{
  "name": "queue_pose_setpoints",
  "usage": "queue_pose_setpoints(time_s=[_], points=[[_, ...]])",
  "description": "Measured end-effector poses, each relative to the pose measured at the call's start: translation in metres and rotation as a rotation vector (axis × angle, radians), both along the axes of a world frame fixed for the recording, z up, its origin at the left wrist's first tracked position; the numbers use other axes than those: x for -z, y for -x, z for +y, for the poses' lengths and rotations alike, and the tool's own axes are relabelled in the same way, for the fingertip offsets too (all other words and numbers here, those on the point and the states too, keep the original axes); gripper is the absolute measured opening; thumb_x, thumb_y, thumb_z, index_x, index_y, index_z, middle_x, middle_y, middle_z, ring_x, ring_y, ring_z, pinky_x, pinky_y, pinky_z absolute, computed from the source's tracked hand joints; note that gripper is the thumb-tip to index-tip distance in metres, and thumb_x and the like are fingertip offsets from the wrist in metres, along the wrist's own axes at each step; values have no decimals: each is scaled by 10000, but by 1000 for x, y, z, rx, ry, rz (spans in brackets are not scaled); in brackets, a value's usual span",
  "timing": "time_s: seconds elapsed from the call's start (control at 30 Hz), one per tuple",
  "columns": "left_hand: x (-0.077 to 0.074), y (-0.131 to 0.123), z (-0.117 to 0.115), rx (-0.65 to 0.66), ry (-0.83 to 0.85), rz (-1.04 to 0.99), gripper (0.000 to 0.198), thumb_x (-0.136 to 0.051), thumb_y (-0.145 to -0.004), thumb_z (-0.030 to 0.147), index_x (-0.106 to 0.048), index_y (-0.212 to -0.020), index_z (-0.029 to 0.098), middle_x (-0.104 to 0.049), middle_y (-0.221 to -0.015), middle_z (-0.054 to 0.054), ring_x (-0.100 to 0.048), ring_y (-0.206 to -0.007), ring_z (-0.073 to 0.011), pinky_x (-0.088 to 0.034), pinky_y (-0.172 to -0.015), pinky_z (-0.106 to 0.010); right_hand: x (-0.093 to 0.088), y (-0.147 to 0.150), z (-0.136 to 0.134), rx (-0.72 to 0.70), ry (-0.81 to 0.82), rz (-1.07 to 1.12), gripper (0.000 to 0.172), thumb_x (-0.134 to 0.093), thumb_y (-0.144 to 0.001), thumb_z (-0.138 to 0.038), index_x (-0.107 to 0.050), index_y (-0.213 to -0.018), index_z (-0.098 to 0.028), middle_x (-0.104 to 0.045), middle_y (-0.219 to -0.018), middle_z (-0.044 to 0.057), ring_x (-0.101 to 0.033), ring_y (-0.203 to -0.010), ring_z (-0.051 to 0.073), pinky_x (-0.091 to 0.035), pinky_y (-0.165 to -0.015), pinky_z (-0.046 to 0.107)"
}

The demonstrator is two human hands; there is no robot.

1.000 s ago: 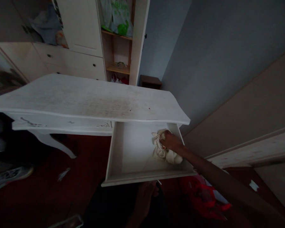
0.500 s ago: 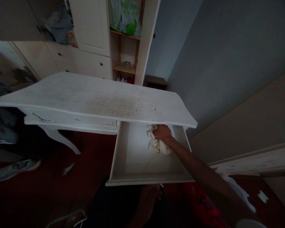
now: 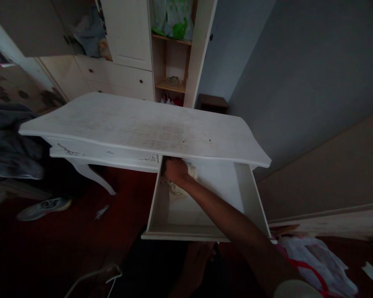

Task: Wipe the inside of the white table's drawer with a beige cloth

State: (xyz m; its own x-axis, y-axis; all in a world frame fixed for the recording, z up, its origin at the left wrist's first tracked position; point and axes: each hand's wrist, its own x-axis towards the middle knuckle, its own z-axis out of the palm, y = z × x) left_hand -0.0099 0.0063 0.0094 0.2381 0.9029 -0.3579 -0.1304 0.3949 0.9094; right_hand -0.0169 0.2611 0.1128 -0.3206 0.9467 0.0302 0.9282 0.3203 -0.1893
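Note:
My right hand (image 3: 175,170) reaches into the pulled-out drawer (image 3: 202,236) of a white table. It is closed over a crumpled cream cloth (image 3: 178,190), which it presses against the drawer floor in the back left corner. The tabletop's edge sits just above the knuckles. Below the drawer front, in deep shadow, is my left hand (image 3: 202,251). Its fingers look curled, and a tiny white bit shows beside them; what they hold, if anything, is too dark to make out.
The white table (image 3: 124,120) has dark smudges on top. Behind it stands a wardrobe (image 3: 127,45) with open doors and bags on a shelf. A shoe (image 3: 45,208) lies on the floor at left, a plastic bag (image 3: 320,260) at right. A white cable (image 3: 93,275) curves at the bottom.
My right hand has moved the cloth from the drawer's right half to its back left corner. My left hand stays under the drawer front. The view has shifted slightly.

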Motion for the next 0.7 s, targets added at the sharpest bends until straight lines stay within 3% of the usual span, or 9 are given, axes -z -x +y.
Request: queue_pose_setpoints(time_s=[0.23, 0.33, 0.5, 0.7], points=[[-3, 0, 2, 28, -4, -24, 609, -494, -801, 748, -664, -812, 163, -677, -770, -64, -586, -669, -163, -455, -643, -291, 5, -8, -5, -165, -24, 46, 282, -573, -819, -207, -666, -1060, -94, -635, -1181, 176, -541, -1149, 287, -411, -1010, 401], [-5, 1, 3, 42, -10, -39, 623, -497, -791, 759, -660, -808, 158, -667, -753, -61, -578, -669, -162, -445, -626, -284, 9, -11, -15, -166, 17, 79, 332, -620, -779, -208, -636, -1094, -101, -613, -1189, 157, -532, -1114, 281, -404, -994, 402], [-10, 2, 4, 38, -10, -38, 626, -503, -781, 766, -652, -757, 158, -656, -716, -58, -572, -649, -160, -445, -617, -286, 13, -6, -52, -197, 70, 99, 348, -648, -755, -206, -621, -1082, -92, -589, -1186, 166, -525, -1084, 291, -406, -969, 410], [-7, 1, 4, 39, -17, -65, 616, -515, -780, 755, -651, -740, 156, -655, -704, -57, -571, -629, -152, -450, -606, -280, 11, -11, -98, -360, 188, 74, 286, -665, -757, -209, -653, -1029, -122, -612, -1169, 152, -562, -1029, 273, -435, -923, 388]])
